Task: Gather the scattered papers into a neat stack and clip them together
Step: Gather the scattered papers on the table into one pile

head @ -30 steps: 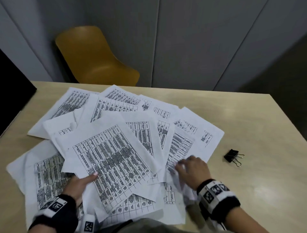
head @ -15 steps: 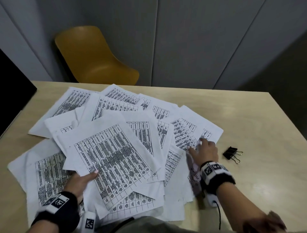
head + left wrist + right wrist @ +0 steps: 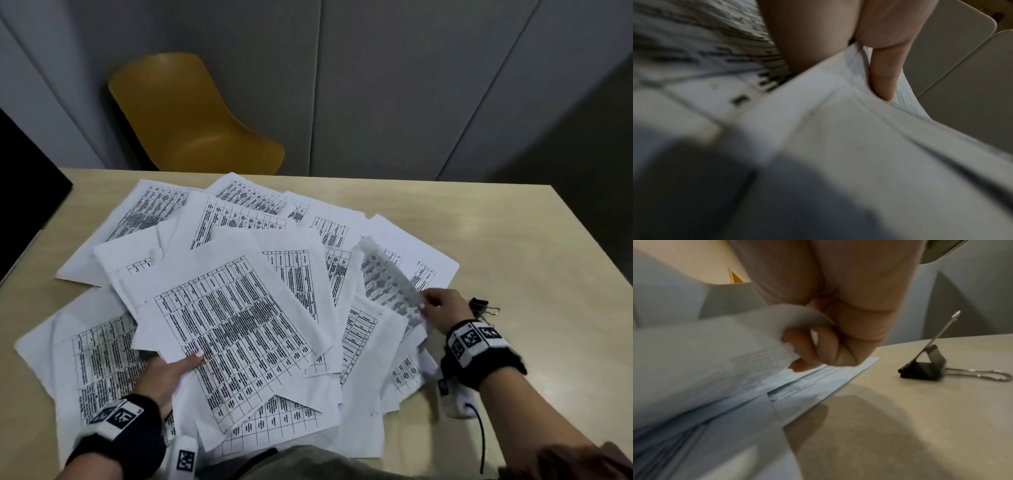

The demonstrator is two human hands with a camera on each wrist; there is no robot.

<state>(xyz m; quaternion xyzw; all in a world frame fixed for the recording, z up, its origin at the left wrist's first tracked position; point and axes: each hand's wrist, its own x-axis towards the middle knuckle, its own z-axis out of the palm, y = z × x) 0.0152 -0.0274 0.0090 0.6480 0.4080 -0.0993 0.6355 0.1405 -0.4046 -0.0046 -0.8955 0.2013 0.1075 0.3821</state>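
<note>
Several printed sheets of paper lie fanned out over the table. My left hand grips the near edge of the top sheet, thumb on the print and fingers underneath. At the right side of the pile my right hand pinches the corner of one sheet and lifts it, so it curls up off the pile. A black binder clip lies on the table just right of that hand, also seen in the right wrist view.
The beige table has bare surface at the right and far side. A yellow chair stands behind the far edge. A dark panel sits at the left edge. A white cable device hangs under my right wrist.
My right hand moved from the near middle of the pile out to its right edge, then took a sheet's corner and raised it. My left hand kept its hold on the top sheet.
</note>
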